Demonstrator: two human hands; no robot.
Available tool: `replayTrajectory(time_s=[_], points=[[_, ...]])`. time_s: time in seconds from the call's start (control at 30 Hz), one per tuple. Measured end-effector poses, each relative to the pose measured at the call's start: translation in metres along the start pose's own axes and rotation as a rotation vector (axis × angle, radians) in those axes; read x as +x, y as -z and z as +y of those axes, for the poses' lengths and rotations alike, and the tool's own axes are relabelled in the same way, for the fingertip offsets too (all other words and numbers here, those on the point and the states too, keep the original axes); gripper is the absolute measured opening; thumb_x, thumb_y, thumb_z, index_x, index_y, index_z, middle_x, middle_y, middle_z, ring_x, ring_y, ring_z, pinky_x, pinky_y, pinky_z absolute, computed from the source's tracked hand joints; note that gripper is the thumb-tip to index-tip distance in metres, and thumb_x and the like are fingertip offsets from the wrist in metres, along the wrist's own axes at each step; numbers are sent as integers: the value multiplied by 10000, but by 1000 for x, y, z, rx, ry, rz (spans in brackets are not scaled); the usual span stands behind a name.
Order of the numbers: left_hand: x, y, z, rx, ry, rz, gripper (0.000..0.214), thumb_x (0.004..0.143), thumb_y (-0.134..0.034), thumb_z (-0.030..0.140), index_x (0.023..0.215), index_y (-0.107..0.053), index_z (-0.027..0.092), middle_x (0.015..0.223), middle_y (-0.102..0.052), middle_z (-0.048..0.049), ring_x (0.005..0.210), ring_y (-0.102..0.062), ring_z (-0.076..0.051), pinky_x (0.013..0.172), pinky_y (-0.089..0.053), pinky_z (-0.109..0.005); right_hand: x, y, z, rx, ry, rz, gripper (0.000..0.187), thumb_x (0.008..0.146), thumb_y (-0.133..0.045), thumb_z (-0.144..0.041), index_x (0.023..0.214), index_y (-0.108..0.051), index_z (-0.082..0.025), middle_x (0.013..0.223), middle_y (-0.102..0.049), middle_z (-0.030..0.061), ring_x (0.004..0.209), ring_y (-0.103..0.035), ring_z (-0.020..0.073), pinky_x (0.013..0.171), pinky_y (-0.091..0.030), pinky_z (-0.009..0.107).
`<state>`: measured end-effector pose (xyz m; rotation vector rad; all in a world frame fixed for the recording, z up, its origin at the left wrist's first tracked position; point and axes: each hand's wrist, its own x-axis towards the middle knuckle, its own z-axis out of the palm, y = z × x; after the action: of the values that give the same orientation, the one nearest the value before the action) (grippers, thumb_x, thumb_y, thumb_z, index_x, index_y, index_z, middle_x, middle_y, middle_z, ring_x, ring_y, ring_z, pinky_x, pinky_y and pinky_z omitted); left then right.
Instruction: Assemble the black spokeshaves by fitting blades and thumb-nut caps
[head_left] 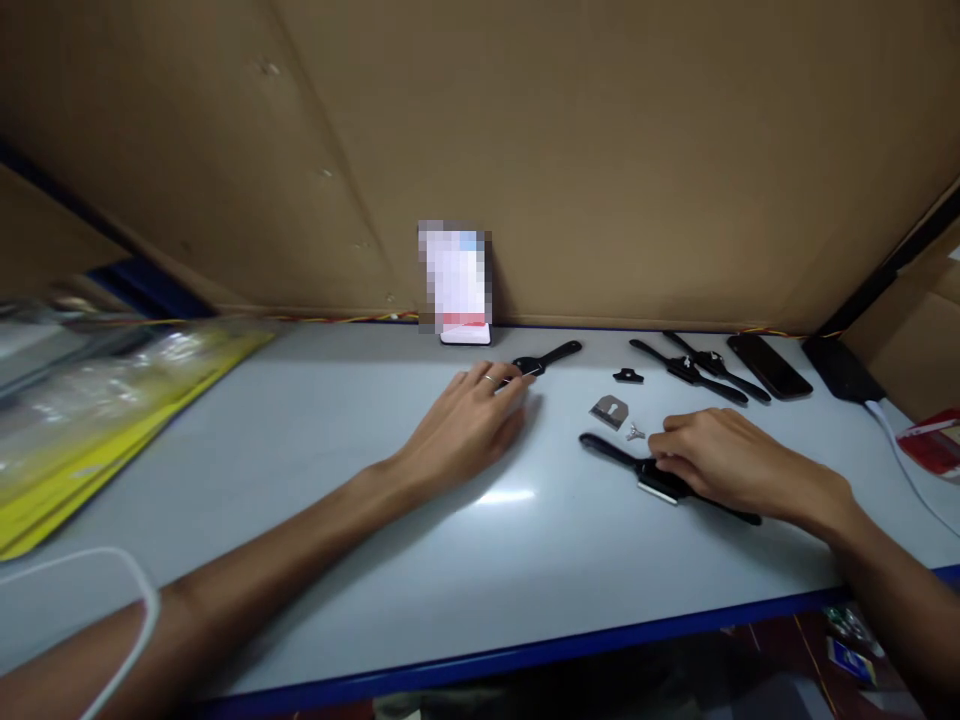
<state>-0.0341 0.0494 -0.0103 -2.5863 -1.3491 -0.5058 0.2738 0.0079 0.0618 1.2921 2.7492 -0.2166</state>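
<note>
My left hand (pixel 476 410), with a ring on one finger, reaches to the back of the table. Its fingers are bent round one end of a black spokeshave (pixel 561 352), partly hidden by them. Nearer the front, my right hand (pixel 709 450) has curled fingers at the middle of a second black spokeshave (pixel 611 450), which lies on the table with its bright blade edge facing me. Just behind that tool are a flat steel blade (pixel 609 411), small silver screws (pixel 634 432) and a black cap piece (pixel 628 376).
Two more spokeshaves (pixel 701 375) lie at the back right, beside a dark phone (pixel 771 366) and a black flat device (pixel 844 370) with a white cable. A lit phone (pixel 461 285) leans on the cardboard wall (pixel 600 150). Yellow-backed plastic packaging (pixel 112 450) covers the left side.
</note>
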Motion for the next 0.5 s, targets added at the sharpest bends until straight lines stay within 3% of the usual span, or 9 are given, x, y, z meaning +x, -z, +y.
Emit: replayTrajectory(time_s=[0.1,0.33,0.5], points=[[2,-10,-15,58,92,-39,449,987,-408,263,1406,-486,123,1351,-565,-184,1195,-527,-357,914,-513,-509,-3,2,18,-18,-120,48,249,887,-522,-126,651,-554,-197,665,-586,24,586,-450,139,590,-226,316],[2,-17,-27,18,129,-73,453,970,-376,235,1386,-521,128,1196,-635,-171,1090,-569,-333,920,-513,-504,4,-1,46,-102,-281,60,229,808,-505,-61,628,-557,-193,618,-564,33,575,-439,145,599,-203,333],[3,-16,-25,6,131,-62,468,930,-367,166,1361,-546,129,1135,-635,-162,1049,-577,-325,914,-519,-494,8,0,46,-159,-220,36,218,834,-492,-72,654,-526,-189,680,-604,40,597,-453,139,584,-213,313]])
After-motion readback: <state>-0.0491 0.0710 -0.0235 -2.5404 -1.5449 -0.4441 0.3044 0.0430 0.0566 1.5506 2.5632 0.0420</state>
